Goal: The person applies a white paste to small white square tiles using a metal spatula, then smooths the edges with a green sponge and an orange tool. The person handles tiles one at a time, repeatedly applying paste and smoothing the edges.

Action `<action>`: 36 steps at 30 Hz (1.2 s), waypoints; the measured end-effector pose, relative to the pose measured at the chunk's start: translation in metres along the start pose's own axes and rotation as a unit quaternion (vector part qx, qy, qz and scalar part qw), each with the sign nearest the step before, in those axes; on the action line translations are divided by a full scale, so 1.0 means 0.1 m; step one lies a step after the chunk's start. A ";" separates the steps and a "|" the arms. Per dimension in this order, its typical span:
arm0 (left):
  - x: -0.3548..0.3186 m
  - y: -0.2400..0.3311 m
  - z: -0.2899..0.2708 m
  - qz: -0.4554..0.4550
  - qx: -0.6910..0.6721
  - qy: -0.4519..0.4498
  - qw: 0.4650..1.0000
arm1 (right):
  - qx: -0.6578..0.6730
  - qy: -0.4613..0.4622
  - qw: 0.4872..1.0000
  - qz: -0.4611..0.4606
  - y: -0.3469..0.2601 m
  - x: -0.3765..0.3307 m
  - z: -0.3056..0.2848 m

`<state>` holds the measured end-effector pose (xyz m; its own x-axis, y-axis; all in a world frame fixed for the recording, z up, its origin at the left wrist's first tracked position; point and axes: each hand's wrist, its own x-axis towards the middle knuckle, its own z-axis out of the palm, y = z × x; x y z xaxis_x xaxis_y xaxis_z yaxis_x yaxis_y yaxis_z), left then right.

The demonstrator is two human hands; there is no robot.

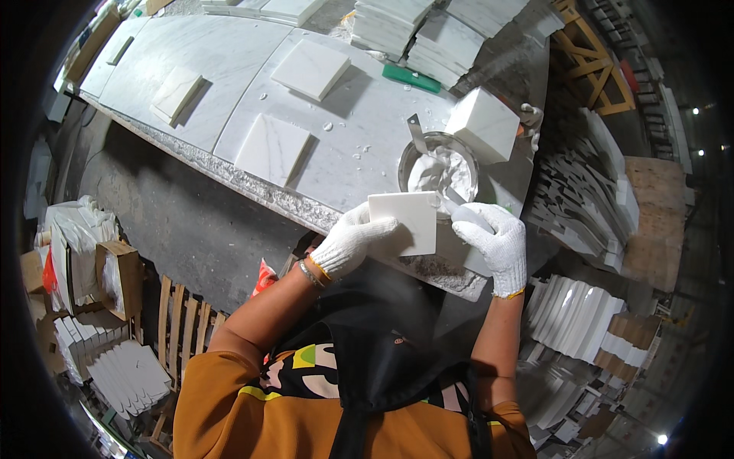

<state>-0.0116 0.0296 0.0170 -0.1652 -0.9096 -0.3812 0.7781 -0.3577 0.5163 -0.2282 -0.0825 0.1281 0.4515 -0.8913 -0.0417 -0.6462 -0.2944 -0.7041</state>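
My left hand (350, 239), in a white knit glove, grips a square white stone tile (413, 223) by its left edge, with the thumb on its face. In my right hand (495, 243), also gloved, is a putty knife (449, 205) whose blade lies at the tile's upper right corner; the fingers hide most of its handle. Just beyond the tile sits a round metal bowl (403, 164) with white paste (443, 174) in it. A flat metal scraper (417, 131) sticks up from the bowl's far left side.
Beside the bowl stands a white stone block (483, 124). On the marble-topped table (229, 65) lie loose tiles (273, 148), (312, 69), (177, 93), a green bar (411, 77) and paste drips. Tile stacks (390, 27) rise at the back. A wooden pallet (182, 321) and boxes (118, 279) are left below.
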 end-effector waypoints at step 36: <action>-0.01 0.00 0.02 0.010 0.026 0.021 0.999 | 0.081 0.234 0.969 -0.003 1.76 0.57 -0.28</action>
<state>-0.0133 0.0301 0.0190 -0.1231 -0.9074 -0.4019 0.7477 -0.3511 0.5636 -0.3337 -0.1951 0.0214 0.1026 -0.9597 0.2615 -0.5226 -0.2757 -0.8068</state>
